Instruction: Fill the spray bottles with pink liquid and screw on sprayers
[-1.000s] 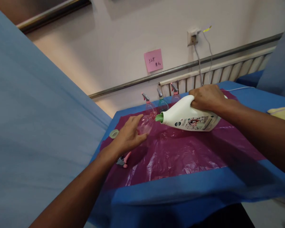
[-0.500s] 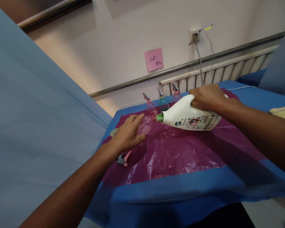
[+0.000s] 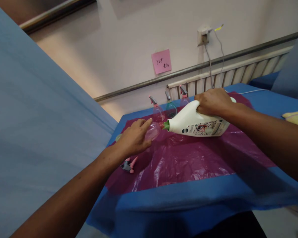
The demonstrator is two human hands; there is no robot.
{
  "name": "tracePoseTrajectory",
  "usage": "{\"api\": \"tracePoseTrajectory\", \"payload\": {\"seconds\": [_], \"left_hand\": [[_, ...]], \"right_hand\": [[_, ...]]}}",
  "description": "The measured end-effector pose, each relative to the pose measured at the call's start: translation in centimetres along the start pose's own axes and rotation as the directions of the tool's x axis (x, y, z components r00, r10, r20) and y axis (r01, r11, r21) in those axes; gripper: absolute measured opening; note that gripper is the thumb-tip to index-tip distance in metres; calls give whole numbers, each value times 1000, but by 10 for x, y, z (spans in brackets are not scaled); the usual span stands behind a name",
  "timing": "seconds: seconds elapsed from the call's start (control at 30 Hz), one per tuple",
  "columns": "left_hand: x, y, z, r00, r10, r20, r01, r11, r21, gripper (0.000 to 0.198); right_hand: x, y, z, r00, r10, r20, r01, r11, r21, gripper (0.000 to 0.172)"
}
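My left hand (image 3: pixel 137 138) is closed around a clear pink spray bottle (image 3: pixel 153 131) with its sprayer off. The bottle tilts so that its neck points right. My right hand (image 3: pixel 213 103) grips the handle of a white detergent jug (image 3: pixel 201 124), tipped on its side with the mouth to the left. The green spout (image 3: pixel 166 125) of the jug meets the bottle's neck. I cannot make out any liquid passing between them. Below my left wrist lies a loose grey and pink spray head (image 3: pixel 128 165). A pale round cap (image 3: pixel 118 137) is partly behind my left hand.
Behind the jug stand a pink spray bottle (image 3: pixel 158 112), a teal one (image 3: pixel 170 107) and a third with a pink trigger (image 3: pixel 184 97). A maroon plastic sheet (image 3: pixel 188 158) covers part of the blue table (image 3: pixel 173 195). A blue curtain (image 3: pixel 39 115) hangs at left.
My right hand and the jug have shifted slightly left, and the green spout sits closer on the bottle's neck. My left hand has barely moved.
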State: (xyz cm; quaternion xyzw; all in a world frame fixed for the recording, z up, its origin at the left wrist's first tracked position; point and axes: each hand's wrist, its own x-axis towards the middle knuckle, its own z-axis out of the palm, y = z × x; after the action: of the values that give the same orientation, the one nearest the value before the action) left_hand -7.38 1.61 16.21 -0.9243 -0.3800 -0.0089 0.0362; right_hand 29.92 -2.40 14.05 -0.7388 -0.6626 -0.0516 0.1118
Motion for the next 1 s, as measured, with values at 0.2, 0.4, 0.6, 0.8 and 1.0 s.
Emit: {"api": "tracePoseTrajectory", "payload": {"seconds": [0.2, 0.4, 0.6, 0.8, 1.0], "left_hand": [[0, 0, -2, 999, 34, 16, -34, 999, 21, 91], [2, 1, -6, 999, 46, 6, -46, 999, 24, 92], [5, 10, -16, 997, 44, 64, -53, 988, 146, 96], [8, 9, -18, 999, 38, 38, -43, 991, 124, 96], [11, 11, -21, 997, 67, 49, -74, 983, 170, 96]], "right_hand": [[0, -4, -1, 1000, -14, -6, 13, 989, -149, 39], [2, -2, 0, 1000, -7, 5, 7, 993, -115, 37], [2, -4, -2, 1000, 2, 5, -1, 988, -153, 39], [2, -3, -1, 1000, 8, 7, -7, 991, -135, 35], [5, 2, 4, 1000, 18, 9, -17, 999, -44, 33]]}}
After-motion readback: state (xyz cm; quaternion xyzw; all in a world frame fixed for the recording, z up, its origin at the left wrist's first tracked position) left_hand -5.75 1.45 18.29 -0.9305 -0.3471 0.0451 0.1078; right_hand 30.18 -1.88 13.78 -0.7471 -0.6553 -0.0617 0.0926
